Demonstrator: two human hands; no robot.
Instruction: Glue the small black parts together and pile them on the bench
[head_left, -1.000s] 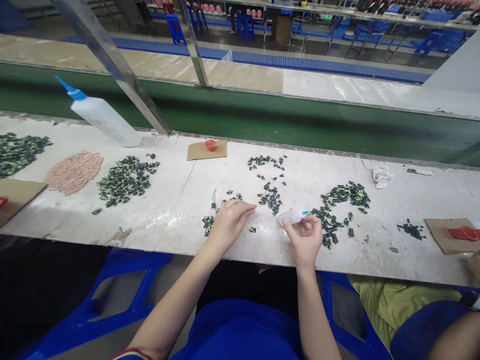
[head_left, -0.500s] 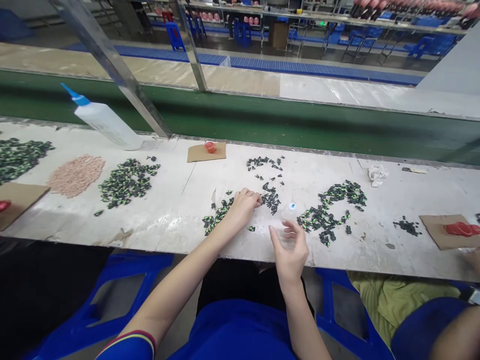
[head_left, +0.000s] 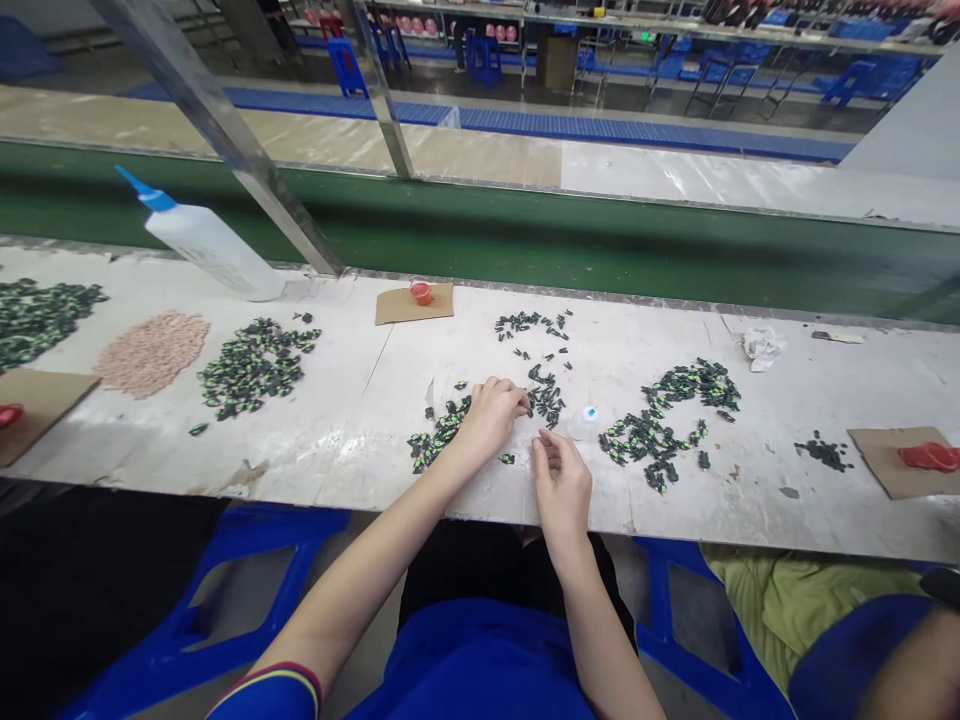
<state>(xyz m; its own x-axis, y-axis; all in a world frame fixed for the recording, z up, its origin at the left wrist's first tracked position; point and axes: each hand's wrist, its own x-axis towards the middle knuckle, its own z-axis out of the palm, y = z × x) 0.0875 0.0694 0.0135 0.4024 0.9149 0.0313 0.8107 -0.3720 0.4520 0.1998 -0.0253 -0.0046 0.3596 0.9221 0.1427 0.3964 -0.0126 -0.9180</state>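
My left hand is closed, its fingertips bent down at the edge of a heap of small dark pieces. Whatever those fingers pinch is too small to make out. To its right, my right hand has its thumb and forefinger tips drawn close together. Anything between them cannot be made out. A small clear bottle with a blue tip stands just beyond the right hand, apart from it. Black-and-green pieces lie partly hidden behind my left wrist, and one loose piece lies between my hands.
More black-and-green pieces are heaped to the right, another heap to the left. Pink pieces, a large white bottle, a red cup on cardboard and crumpled tissue share the table. A co-worker's arm shows at lower right.
My right hand has moved left, away from the small bottle and toward my left hand, and its spread fingers have drawn together. My left hand has stayed nearly in place.
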